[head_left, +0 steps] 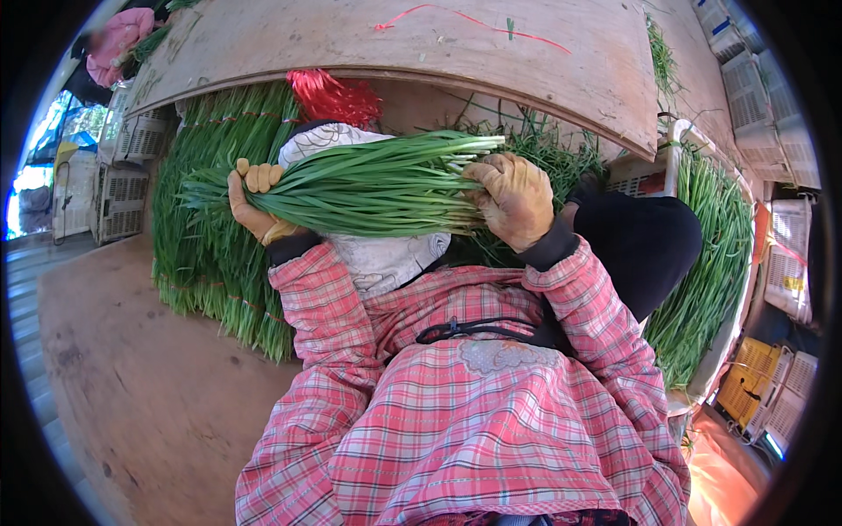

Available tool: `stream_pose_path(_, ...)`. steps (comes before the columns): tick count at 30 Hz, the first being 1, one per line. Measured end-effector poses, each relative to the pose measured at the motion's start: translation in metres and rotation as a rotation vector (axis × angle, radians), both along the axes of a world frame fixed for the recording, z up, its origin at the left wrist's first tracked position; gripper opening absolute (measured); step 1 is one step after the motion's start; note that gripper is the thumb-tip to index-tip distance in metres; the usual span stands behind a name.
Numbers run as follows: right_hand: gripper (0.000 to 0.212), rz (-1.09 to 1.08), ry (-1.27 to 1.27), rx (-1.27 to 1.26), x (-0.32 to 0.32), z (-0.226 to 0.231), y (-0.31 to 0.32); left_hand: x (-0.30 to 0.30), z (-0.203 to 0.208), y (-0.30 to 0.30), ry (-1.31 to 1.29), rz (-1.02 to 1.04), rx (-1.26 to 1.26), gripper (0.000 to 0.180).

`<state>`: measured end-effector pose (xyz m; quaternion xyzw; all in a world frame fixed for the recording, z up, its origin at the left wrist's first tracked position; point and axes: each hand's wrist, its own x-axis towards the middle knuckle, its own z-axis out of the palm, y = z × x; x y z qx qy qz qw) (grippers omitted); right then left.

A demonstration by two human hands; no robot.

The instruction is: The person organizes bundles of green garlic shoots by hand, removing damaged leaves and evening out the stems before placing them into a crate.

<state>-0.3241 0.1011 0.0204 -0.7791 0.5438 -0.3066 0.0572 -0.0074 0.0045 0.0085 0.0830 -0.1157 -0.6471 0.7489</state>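
Observation:
A thick bunch of garlic chives (377, 184) stretches across my lap, its pale cut ends on the right and its green tips on the left. My left hand (254, 203), in a tan glove, is wrapped round the leafy part near the tips. At the pale ends my right hand (513, 200), gloved alike, closes on the stalks. Under the bunch lies a white patterned cloth (386, 261) over my lap. Just beyond it hangs a bundle of red ties (335, 98) at the board's edge.
A wooden board (421, 44) spans the far side, a loose red strip on it. Tied chive bunches (219, 219) are stacked at left; a white crate (702, 368) of loose chives stands at right. Plastic crates (754, 114) line the far right. Another person (118, 44) is at the far left.

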Motion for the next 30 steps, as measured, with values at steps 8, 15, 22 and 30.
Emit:
stream_pose_path(8,0.021,0.005,-0.183,0.080,-0.035,-0.002,0.020,0.007,-0.005,-0.002,-0.057,-0.092,-0.066,0.020)
stream_pose_path(15,0.021,-0.125,0.192,0.264,-0.091,-0.009,0.037,0.001,0.000,-0.002,-0.036,-0.020,-0.001,0.017)
stream_pose_path(22,0.014,0.030,0.214,-0.030,0.006,-0.009,0.002,-0.025,0.022,-0.001,-0.364,0.248,0.323,0.014)
stream_pose_path(30,0.012,-0.307,-0.174,0.000,-0.056,-0.044,0.051,-0.005,0.009,0.013,-0.207,0.159,0.127,0.017)
